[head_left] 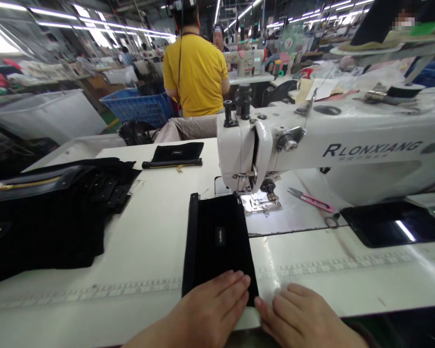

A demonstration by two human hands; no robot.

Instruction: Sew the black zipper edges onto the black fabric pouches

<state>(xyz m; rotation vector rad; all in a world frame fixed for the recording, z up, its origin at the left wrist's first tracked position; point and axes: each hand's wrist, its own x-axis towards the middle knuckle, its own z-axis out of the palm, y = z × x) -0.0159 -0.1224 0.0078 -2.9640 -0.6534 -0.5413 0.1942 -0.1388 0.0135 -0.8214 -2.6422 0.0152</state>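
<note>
A black fabric pouch (223, 261) lies on the white sewing table, with a small lettered label on it and a smooth dark strip along its left edge. Its upper right corner reaches the presser foot area (263, 200) of a white sewing machine (293, 130). My left hand (212, 304) rests flat on the pouch's near end, fingers stretched out. Beside the near right corner is my right hand (300, 314), on the table with its fingers loosely bent and the thumb tip at the pouch's edge.
Another black pouch (177, 152) with a zip pull lies farther back. A pile of black pouches (47, 222) covers the left side. Pink-handled thread snips (311, 199) and a dark phone (398, 222) lie right. A person in a yellow shirt (195, 72) stands beyond.
</note>
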